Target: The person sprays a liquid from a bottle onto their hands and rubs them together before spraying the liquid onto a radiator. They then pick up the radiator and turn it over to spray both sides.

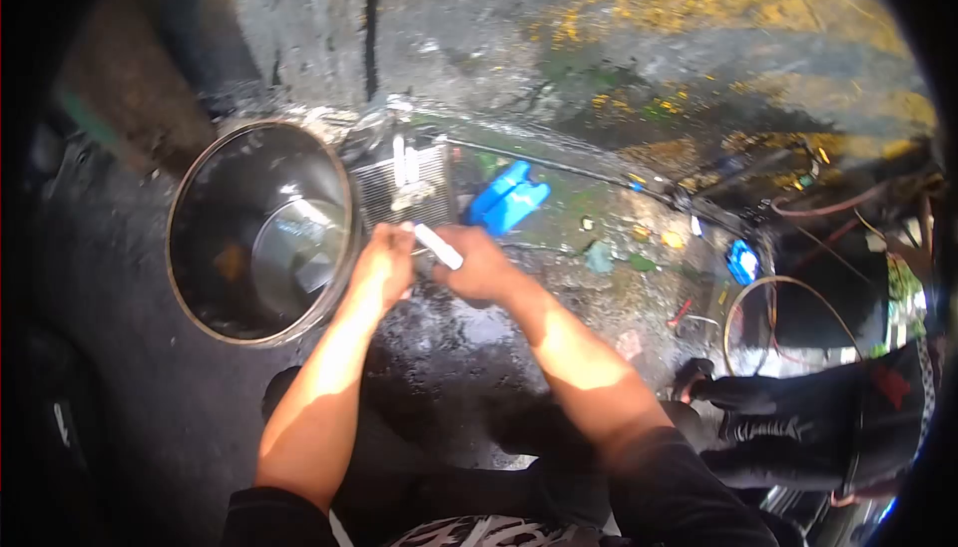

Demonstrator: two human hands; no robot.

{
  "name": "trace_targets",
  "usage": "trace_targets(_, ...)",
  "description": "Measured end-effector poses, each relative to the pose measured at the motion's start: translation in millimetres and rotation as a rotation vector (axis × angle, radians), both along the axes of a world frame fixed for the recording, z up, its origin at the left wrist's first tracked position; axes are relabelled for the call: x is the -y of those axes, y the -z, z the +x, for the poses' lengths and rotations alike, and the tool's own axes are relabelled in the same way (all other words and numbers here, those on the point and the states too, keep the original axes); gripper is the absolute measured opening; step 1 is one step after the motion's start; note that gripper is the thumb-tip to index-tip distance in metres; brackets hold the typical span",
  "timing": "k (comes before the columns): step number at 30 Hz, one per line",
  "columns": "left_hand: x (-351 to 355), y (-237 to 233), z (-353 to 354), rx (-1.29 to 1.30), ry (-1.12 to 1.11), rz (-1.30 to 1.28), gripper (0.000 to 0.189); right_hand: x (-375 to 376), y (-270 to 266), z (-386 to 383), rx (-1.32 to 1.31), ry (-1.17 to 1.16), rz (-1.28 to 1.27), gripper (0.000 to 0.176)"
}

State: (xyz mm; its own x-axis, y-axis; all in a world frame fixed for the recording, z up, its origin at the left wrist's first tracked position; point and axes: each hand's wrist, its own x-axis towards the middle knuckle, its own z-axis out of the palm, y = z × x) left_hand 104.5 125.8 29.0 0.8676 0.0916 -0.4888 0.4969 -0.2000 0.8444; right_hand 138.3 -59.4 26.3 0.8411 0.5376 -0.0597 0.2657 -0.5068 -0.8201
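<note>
My right hand (473, 266) is closed around a white stick-like piece (439, 248), which slants up and left between my hands. My left hand (383, 266) has its fingers pinched together at or very near the upper end of the white piece; what they pinch is too small to make out. Just beyond my hands lies a ribbed grey metal panel (431, 186), with white tube-like pieces (405, 162) on it. To the right of the panel is a bright blue plastic object (511, 198), close past my right hand.
A large open metal drum (351, 248) stands left of my left hand, with liquid inside. Wet, dirty ground (469, 347) surrounds me. Debris (639, 238) lies at the right. Beyond it are a hose loop (726, 322), another blue item (741, 262) and a person in dark clothes (808, 417).
</note>
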Motion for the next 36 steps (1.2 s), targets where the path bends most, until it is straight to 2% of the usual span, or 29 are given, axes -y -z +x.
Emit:
trace_targets(1,2,10,1,-0.016,-0.045,-0.153,0.045,5,-12,-16,0.165,-0.040,0.008,0.033)
trace_targets(2,1,20,4,-0.048,0.023,-0.274,0.042,10,-14,-27,0.151,-0.061,-0.062,0.033)
trace_targets(5,-7,19,5,-0.027,0.303,-0.278,0.039,18,-29,-49,0.110,-0.067,-0.111,0.031)
trace_targets(7,-14,23,1,0.000,0.402,-0.175,0.038,15,-32,-57,0.088,-0.015,-0.190,0.033)
trace_targets(10,-19,20,3,-0.098,0.388,-0.249,0.039,6,-28,-68,0.099,0.064,-0.204,0.034)
trace_targets(13,-19,27,6,-0.190,0.378,-0.300,0.041,5,-9,-71,0.133,0.075,-0.190,0.052)
trace_targets(18,-20,32,6,-0.250,0.391,-0.221,0.046,-2,5,-82,0.231,0.096,-0.131,0.052)
trace_targets(21,-16,32,7,-0.240,0.427,-0.197,0.053,-6,11,-86,0.241,0.159,-0.106,0.037)
trace_targets(23,-23,26,-2,-0.283,0.404,-0.058,0.064,-8,5,-85,0.073,0.216,-0.121,0.039)
trace_targets(24,-28,21,-9,-0.328,0.501,-0.026,0.068,-11,16,-80,0.044,0.302,-0.122,0.039)
trace_targets(25,-27,-3,-19,-0.342,0.613,0.092,0.068,-8,21,-75,-0.025,0.332,-0.128,0.036)
trace_targets(26,-31,-8,-29,-0.309,0.773,0.181,0.066,-6,35,-72,-0.099,0.383,-0.185,0.033)
trace_targets(27,-31,-19,-36,-0.363,0.972,0.264,0.062,-9,30,-66,-0.154,0.367,-0.278,0.033)
trace_targets(29,-22,-5,-58,-0.281,1.260,0.425,0.062,-18,33,-63,-0.072,0.239,-0.287,0.039)
trace_targets(31,-11,7,-79,-0.246,1.407,0.474,0.059,-31,56,-64,-0.004,0.184,-0.276,0.042)
trace_targets(32,-6,12,-81,-0.320,1.375,0.446,0.059,-38,69,-64,0.030,0.162,-0.271,0.044)
trace_targets(34,0,20,-85,-0.460,1.308,0.383,0.057,-51,47,-60,-0.142,0.212,-0.335,0.044)
trace_targets(36,-2,38,-81,-0.450,1.264,0.382,0.056,-60,37,-55,-0.210,0.260,-0.381,0.044)
